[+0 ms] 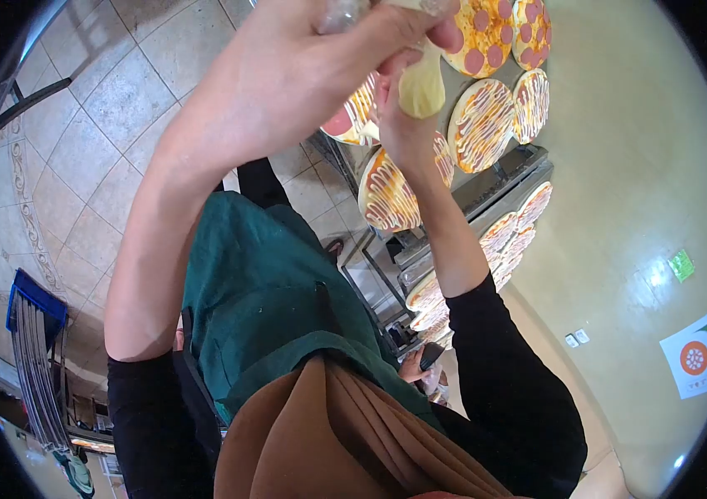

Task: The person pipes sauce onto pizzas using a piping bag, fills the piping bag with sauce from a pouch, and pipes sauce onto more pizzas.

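Note:
A clear plastic bag (422,87) with a pale yellow filling, like a piping bag, is gathered between my two hands near the top of the view. My left hand (320,66) comes in from the left and closes around the bag's upper, crumpled part. Below it, my right hand (403,129) has its fingers wrapped on the filled part, which bulges downward. Behind the hands lie pizzas striped with white and reddish sauce, one pizza (391,195) under my right wrist and another striped pizza (480,125) to the right. A pizza with round sausage slices (486,37) is farther up.
A metal rack (486,200) runs along the wall (619,166), with more pizzas (507,241) lower down. Another person's hand (411,366) shows near a dark object by the rack. A blue-edged metal frame (33,333) stands on the tiled floor (79,158) at left.

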{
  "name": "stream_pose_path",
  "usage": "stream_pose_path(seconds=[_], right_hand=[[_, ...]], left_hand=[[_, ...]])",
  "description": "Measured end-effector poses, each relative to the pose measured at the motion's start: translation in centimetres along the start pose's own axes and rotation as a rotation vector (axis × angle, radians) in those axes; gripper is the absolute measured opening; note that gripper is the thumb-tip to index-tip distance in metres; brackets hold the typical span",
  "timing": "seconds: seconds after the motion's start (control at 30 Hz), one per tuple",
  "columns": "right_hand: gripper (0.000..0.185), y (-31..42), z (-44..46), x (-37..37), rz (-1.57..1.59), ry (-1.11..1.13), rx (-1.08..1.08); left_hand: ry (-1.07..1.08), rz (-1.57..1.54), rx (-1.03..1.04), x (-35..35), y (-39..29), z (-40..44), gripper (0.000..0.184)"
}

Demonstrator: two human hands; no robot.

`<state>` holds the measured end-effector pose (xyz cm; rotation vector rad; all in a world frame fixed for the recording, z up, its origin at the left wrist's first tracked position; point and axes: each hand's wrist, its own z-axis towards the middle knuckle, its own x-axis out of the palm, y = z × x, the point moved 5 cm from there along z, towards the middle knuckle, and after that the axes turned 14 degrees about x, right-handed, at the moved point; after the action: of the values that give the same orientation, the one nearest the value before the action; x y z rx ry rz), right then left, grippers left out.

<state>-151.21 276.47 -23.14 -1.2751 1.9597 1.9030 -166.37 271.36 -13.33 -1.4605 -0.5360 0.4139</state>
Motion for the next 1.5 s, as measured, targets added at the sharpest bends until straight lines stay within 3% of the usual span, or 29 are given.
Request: stream_pose_path(seconds=[0.03,0.1,0.17,0.23,0.3,0.33,0.4,0.43,0.5,0.63,0.7,0.73,0.77,0.8,0.83,0.93,0.97,1.07,1.17,1.2,1.27,1.33,1.43,1.47,1.5], right_hand=[[0.010,0.1,0.0,0.1,-0.027,-0.006,-0.028],[0.006,1.9,1.9,1.5,-0.101,-0.057,-0.294],[0.006,2.5,4.0,3.2,0.007,-0.033,-0.295],[0.014,1.8,5.4,4.7,0.291,0.063,-0.033],[0.005,3.2,3.9,3.5,0.069,-0.023,-0.303],[0.005,3.8,2.7,2.8,-0.045,-0.063,-0.440],[0.004,1.6,1.0,1.1,0.004,0.012,-0.100],[0.004,1.0,0.5,0.9,0.033,0.035,0.010],[0.006,0.1,-0.2,0.6,0.095,0.056,0.169],[0.008,2.3,1.8,2.0,0.131,-0.008,-0.022],[0.005,3.3,3.4,3.2,0.145,-0.072,-0.139],[0.014,3.3,4.0,3.6,0.153,-0.110,-0.190],[0.013,3.3,4.4,3.7,0.198,-0.103,-0.240],[0.005,2.7,4.0,3.6,0.181,-0.059,-0.150],[0.007,2.5,2.8,3.0,0.162,-0.014,-0.059],[0.018,1.4,0.1,1.4,0.129,0.087,0.071],[0.019,0.8,-0.4,1.1,0.129,0.096,0.120],[0.023,1.1,0.2,1.7,0.222,0.093,0.104],[0.007,2.1,1.8,3.3,0.317,0.093,0.179],[0.020,1.9,2.4,3.8,0.340,0.096,0.230],[0.025,2.6,2.5,3.8,0.133,0.080,-0.145],[0.020,2.1,0.9,2.4,0.164,0.101,-0.057],[0.007,3.2,-0.2,1.4,0.345,0.107,0.063],[0.012,3.5,-0.2,1.4,0.351,0.099,0.040],[0.019,3.7,-0.1,1.4,0.356,0.091,0.017]], left_hand=[[0.068,-0.021,0.146,-1.0,0.5,0.4,0.023],[0.141,-0.021,0.254,-3.0,1.5,0.8,0.023],[0.178,-0.070,0.217,-4.6,1.5,1.9,0.023],[0.245,-0.207,0.214,-5.5,0.8,3.1,0.023],[0.206,-0.165,0.310,-4.8,1.0,2.7,0.024],[0.158,0.007,0.326,-3.6,0.3,1.9,0.024],[0.174,-0.056,0.292,-2.4,1.6,0.5,0.025],[0.239,-0.290,0.241,-1.8,3.5,0.1,0.025],[0.254,-0.476,0.179,-1.3,4.2,-0.1,0.026],[0.284,-0.218,0.300,-4.1,1.8,1.4,0.025],[0.318,-0.223,0.279,-5.0,1.1,2.4,0.024],[0.286,-0.305,0.195,-5.1,1.1,2.9,0.024],[0.269,-0.189,0.272,-5.0,0.8,3.0,0.023],[0.245,-0.070,0.345,-4.9,0.5,3.1,0.023],[0.230,0.249,0.572,-4.1,0.3,2.5,0.023],[0.256,-0.368,0.105,-2.7,3.5,1.1,0.023],[0.267,-0.357,0.005,-2.3,2.5,0.5,0.023],[0.330,-0.304,0.112,-2.6,1.5,0.6,0.023],[0.280,-0.307,0.148,-3.5,1.6,2.0,0.025],[0.240,-0.310,0.147,-3.6,2.1,2.4,0.026],[0.266,-0.275,0.077,-3.3,0.7,2.4,0.025],[0.334,-0.173,0.065,-2.9,-0.9,2.1,0.025],[0.256,-0.188,-0.018,-2.0,0.4,1.2,0.023],[0.234,-0.200,-0.053,-1.9,0.9,1.1,0.023],[0.246,-0.157,0.037,-2.1,0.7,1.3,0.024]])
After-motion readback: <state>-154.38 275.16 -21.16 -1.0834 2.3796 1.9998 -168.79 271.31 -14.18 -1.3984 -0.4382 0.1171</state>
